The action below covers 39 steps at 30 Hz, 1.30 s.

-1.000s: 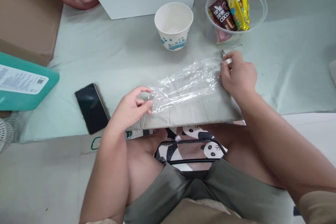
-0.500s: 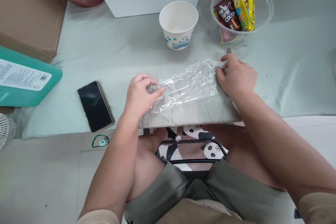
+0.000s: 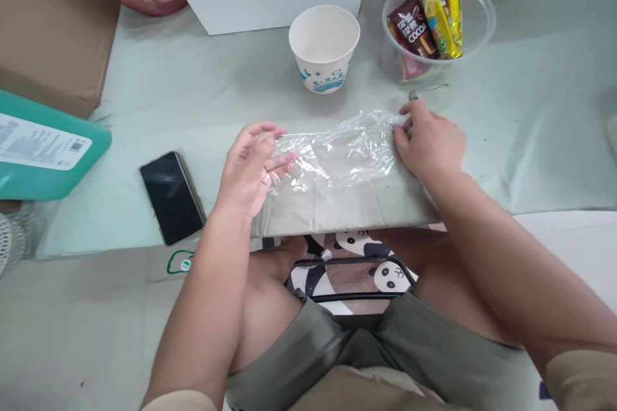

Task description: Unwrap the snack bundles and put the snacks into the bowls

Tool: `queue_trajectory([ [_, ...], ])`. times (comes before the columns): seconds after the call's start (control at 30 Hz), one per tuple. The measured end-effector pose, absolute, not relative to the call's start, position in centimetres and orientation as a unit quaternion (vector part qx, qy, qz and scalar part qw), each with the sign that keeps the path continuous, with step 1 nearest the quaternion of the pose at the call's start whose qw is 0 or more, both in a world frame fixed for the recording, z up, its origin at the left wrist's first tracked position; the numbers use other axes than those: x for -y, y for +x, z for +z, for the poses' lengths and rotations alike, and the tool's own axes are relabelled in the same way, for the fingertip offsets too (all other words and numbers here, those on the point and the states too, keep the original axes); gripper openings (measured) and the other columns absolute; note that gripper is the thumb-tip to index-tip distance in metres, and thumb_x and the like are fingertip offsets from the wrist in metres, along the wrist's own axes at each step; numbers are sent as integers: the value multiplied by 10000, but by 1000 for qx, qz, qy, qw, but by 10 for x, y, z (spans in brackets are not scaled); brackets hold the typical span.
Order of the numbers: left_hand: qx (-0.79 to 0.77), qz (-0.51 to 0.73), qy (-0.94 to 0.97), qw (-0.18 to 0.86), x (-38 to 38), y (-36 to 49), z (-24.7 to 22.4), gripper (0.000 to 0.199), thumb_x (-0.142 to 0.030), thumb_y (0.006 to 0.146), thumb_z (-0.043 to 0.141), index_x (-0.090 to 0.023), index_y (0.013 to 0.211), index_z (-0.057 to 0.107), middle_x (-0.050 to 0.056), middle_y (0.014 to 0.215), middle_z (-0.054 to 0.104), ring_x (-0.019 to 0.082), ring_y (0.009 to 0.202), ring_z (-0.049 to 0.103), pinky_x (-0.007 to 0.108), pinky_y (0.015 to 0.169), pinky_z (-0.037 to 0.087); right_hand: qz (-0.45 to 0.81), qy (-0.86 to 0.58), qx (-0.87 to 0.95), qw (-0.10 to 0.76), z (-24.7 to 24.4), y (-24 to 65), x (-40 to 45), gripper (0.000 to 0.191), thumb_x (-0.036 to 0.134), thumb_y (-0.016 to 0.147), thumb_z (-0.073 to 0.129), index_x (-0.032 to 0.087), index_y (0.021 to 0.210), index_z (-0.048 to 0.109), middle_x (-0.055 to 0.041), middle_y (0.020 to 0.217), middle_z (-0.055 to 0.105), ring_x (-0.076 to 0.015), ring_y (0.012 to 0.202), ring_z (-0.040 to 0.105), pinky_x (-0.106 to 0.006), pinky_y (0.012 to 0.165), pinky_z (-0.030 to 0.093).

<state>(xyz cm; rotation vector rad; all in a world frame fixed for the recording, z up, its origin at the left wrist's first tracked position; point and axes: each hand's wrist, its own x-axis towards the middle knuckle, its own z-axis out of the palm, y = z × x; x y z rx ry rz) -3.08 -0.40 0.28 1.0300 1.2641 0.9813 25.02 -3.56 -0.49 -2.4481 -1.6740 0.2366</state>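
- The clear film [image 3: 347, 151] could slide away from my left grip [image 3: 253, 167], I judge, because those fingers stand spread and loose and the sheet looks slick.
- It could also tear or stretch if I draw my hands apart too sharply; it looks thin, and creases run all through it.
- Layers may cling together — the crumpled part towards my right grip [image 3: 430, 143] seems the likeliest place for a finger to snag.
- The phone [image 3: 172, 198] lies by the front edge of the counter [image 3: 202, 103], just beside my left forearm [image 3: 207, 295]; a careless elbow swing could knock it off.
- A wide sweep of film could tip the paper cup [image 3: 328, 74], which stands upright just beyond it and is probably light.
- My right knuckles might nudge the small grey object [image 3: 413, 96] near my fingertips; too little of it shows to say what it is.
- As for pose, my left forearm rises from the bottom of the view, with the fingers parted towards the film. Its shiny end lies against them — I cannot tell whether they are inside a fold or merely touching.
- My right forearm [image 3: 511, 250] slants in from the lower right, back of the hand up and fingers curled at the film's far end. Whether thumb and forefinger pinch it is hidden.
- The film itself lies on the counter, between my two hands.
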Motion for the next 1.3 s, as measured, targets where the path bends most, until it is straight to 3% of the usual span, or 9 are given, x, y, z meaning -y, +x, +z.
queue_trajectory([
  [0.1, -560, 453, 452, 526, 0, -29, 0, 100, -285, 844, 687, -205, 797, 649, 51, 897, 765, 161, 797, 748, 290, 753, 623, 78, -819, 562, 85, -7, 252, 35, 406, 294, 944, 446, 255, 1319, 599, -127, 1165, 736, -338, 986, 662, -407, 749, 436],
  [0.3, -623, 469, 483, 399, 5, -36, -6, 45, -218, 795, 699, -203, 753, 702, 13, 750, 742, 129, 711, 690, 244, 674, 562, 85, -820, 560, 75, -7, 251, 35, 421, 317, 949, 434, 250, 1338, 581, -132, 1184, 724, -346, 1001, 670, -436, 785, 463],
  [0.53, -670, 266, 627, 295, 9, -47, -14, 71, -166, 716, 733, -223, 755, 717, 11, 727, 720, 188, 700, 664, 346, 723, 551, 72, -812, 570, 104, -13, 254, 34, 393, 318, 942, 440, 248, 1292, 604, -142, 1135, 729, -347, 981, 664, -443, 782, 470],
  [0.73, -543, 326, 773, 44, 26, -34, -6, 120, -196, 795, 700, -231, 899, 748, 69, 1005, 731, 251, 970, 680, 408, 880, 563, 61, -817, 567, 85, -13, 252, 33, 407, 312, 942, 452, 245, 1314, 602, -139, 1233, 709, -334, 984, 666, -436, 771, 470],
  [0.87, -355, 254, 895, 91, 42, -16, -3, 212, -235, 961, 567, -181, 1052, 751, 96, 1161, 767, 260, 1143, 701, 427, 1025, 560, 14, -816, 572, 82, -11, 250, 34, 389, 301, 931, 508, 212, 1289, 632, -161, 1371, 642, -336, 1082, 658, -424, 796, 501],
  [0.97, -349, 112, 920, 138, 50, -8, -6, 369, -309, 1026, 520, -202, 1341, 680, 116, 1504, 626, 356, 1469, 507, 591, 1218, 411, -47, -801, 583, 127, -6, 250, 38, 368, 278, 946, 525, 193, 1281, 650, -189, 1460, 582, -371, 1299, 569, -522, 1008, 472],
  [1.03, -384, 50, 909, 154, 53, -5, -9, 443, -360, 1053, 477, -264, 1468, 598, 93, 1625, 510, 387, 1557, 384, 679, 1249, 322, -72, -768, 611, 179, -3, 245, 45, 375, 295, 986, 480, 204, 1310, 645, -181, 1515, 551, -390, 1413, 488, -601, 1126, 383],
  [1.13, -414, 17, 896, 161, 55, 1, -10, 481, -397, 1073, 416, -321, 1533, 536, 55, 1684, 427, 396, 1599, 297, 713, 1266, 253, -20, -647, 724, 238, -9, 229, 57, 451, 341, 1016, 405, 218, 1402, 602, -143, 1517, 579, -354, 1454, 485, -588, 1181, 372],
  [1.3, -422, 8, 893, 159, 58, 9, -12, 473, -342, 1075, 383, -305, 1505, 577, 43, 1704, 389, 390, 1615, 258, 719, 1289, 187, 100, -566, 805, 143, -30, 203, 64, 568, 399, 1051, 345, 179, 1549, 510, -104, 1633, 479, -299, 1544, 414, -528, 1255, 338],
])
